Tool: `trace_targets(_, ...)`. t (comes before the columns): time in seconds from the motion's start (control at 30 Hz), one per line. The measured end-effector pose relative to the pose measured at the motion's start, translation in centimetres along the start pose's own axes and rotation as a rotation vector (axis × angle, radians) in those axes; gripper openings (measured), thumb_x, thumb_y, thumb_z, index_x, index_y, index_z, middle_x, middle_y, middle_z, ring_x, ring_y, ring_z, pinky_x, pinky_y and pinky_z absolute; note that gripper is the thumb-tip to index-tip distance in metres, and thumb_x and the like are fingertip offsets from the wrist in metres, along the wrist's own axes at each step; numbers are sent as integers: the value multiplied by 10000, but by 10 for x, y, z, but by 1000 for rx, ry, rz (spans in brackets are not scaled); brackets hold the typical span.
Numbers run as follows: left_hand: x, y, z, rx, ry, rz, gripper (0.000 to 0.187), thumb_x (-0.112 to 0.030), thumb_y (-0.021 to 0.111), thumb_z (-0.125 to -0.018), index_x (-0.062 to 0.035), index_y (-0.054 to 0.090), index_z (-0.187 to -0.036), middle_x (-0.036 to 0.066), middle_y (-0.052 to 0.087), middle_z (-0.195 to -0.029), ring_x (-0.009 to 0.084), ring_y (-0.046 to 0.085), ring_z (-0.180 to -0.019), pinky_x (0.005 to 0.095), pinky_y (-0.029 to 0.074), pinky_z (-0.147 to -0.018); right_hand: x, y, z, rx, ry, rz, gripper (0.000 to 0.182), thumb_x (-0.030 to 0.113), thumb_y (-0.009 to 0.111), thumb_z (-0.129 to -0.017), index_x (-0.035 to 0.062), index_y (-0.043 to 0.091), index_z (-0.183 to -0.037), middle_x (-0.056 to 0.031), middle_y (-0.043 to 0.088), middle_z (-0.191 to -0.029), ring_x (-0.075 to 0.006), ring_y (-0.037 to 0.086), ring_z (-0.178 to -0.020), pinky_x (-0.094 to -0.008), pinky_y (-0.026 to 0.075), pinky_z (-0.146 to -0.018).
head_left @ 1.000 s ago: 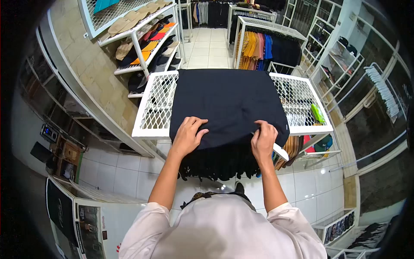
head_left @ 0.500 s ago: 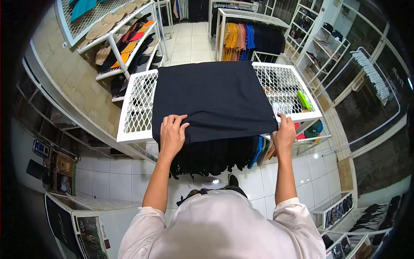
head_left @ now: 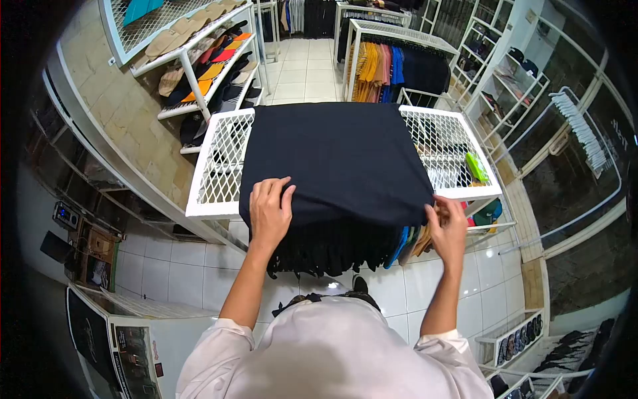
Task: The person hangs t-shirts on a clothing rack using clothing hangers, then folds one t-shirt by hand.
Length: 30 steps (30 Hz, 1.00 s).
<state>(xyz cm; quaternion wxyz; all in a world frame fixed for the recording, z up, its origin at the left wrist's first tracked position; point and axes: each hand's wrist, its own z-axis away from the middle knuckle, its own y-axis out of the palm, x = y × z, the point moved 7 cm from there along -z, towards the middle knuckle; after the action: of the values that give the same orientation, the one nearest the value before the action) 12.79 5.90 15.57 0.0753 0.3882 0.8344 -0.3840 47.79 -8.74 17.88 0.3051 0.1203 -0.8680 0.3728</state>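
Observation:
A black cloth (head_left: 335, 156) lies spread across the white mesh-topped rack (head_left: 211, 169), its front part hanging over the near edge. My left hand (head_left: 270, 209) rests on the cloth near its front left corner, fingers stretched out and thumb apart. At the front right corner, my right hand (head_left: 447, 223) pinches the cloth's edge between thumb and fingers. Beneath the rack top hang several dark garments (head_left: 325, 249), with blue and brown ones at the right end.
A bright green packet (head_left: 476, 167) lies on the mesh at right. Shelves of caps (head_left: 219, 66) line the left wall. Behind stands a rack of coloured shirts (head_left: 379, 66). White hangers (head_left: 578, 126) hang on a rail at right. White floor tiles (head_left: 292, 73) run between the racks.
My right hand has shifted slightly down and turned at the cloth's corner. The folds near the front edge have smoothed out, and my left hand stays on the cloth.

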Motion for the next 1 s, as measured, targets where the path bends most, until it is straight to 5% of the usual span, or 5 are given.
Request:
trace_targets(0.17, -11, 32, 15, 73, 100, -137, 153, -204, 721, -940, -58, 676, -928, 90, 624, -869, 304, 609, -850, 418, 479, -767, 29, 79, -10, 141, -211, 126, 191, 188, 777, -883, 25, 693, -831, -156, 666, -841, -373, 677, -775, -442, 539, -673)
trace_targets(0.37, -1, 25, 20, 60, -44, -150, 278, -285, 774, -908, -28, 688, -970, 109, 625, -954, 312, 596, -904, 433, 488, -820, 20, 97, -5, 36, -216, 336, 250, 277, 818, -842, 43, 731, -826, -141, 681, -865, -347, 649, -817, -430, 532, -732)
trace_targets(0.6, 10, 30, 21, 126, -67, -224, 474, -420, 713, -944, -36, 699, -1223, 153, 615, -1217, 340, 568, -1157, 457, 452, -1000, -8, 97, -22, 171, -90, 381, 677, 562, 799, -803, 47, 726, -1237, -130, 639, -1245, -307, 571, -1147, -456, 422, -990)
trace_targets(0.83, 27, 27, -9, 277, -174, -144, 486, -437, 718, -935, -28, 723, -1197, 168, 663, -1178, 345, 597, -1126, 450, 466, -976, 6, 108, -45, 229, -220, 343, 517, 442, 815, -821, 41, 748, -1140, -140, 702, -1106, -335, 636, -1049, -452, 485, -923)
trace_targets(1.0, 41, 46, -31, 100, -115, -208, 262, -273, 742, -911, -49, 630, -832, 98, 653, -857, 327, 633, -867, 456, 490, -785, 24, 157, -65, 210, -260, 132, 264, 257, 784, -852, 5, 708, -878, -174, 679, -877, -372, 670, -885, -450, 541, -813)
